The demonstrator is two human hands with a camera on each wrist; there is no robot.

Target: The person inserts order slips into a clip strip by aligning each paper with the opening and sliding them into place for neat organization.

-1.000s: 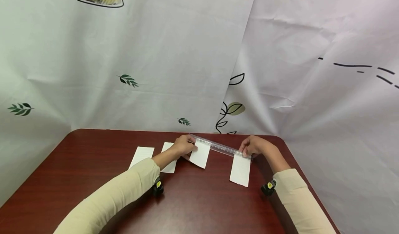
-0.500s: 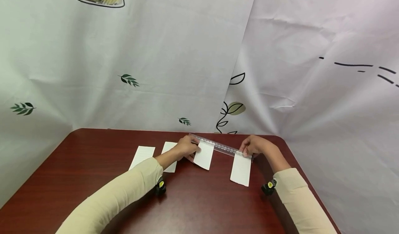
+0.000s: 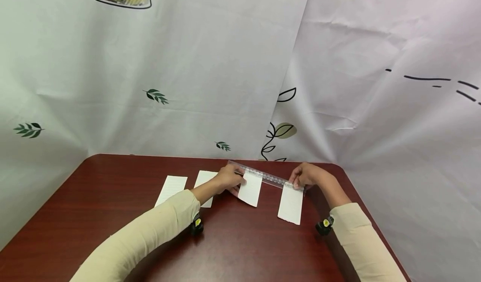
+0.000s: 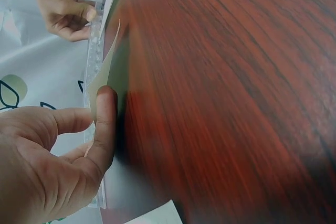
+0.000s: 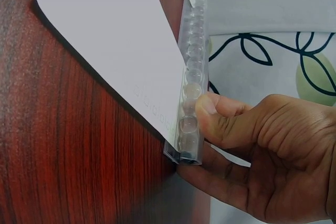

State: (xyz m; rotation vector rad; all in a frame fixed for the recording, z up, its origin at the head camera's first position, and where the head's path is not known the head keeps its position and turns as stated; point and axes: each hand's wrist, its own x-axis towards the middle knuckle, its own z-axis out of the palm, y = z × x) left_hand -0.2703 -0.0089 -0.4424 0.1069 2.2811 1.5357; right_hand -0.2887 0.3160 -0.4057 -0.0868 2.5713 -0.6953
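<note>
A clear plastic ticket rail [image 3: 272, 178] with a row of clear round balls slants across the far part of the table. At its right end, my right hand [image 3: 306, 174] grips the rail between thumb and fingers. One white paper slip [image 3: 290, 207] hangs from the rail beside that hand. Further left, a second white paper slip [image 3: 251, 190] has its top edge at the rail. My left hand [image 3: 227, 178] pinches this slip's left side. In the left wrist view, thumb and fingers meet on the slip [image 4: 106, 66], which bows above the table.
Two more white slips lie left of the rail: one lined slip [image 3: 172, 187] and one partly behind the left forearm [image 3: 203, 177]. The dark red wooden table [image 3: 240, 240] meets a white printed cloth backdrop [image 3: 210, 65] at its far edge.
My left hand has moved a little to the right along the rail, carrying the pinched slip closer to the other hanging slip. The right hand and rail stay put.
</note>
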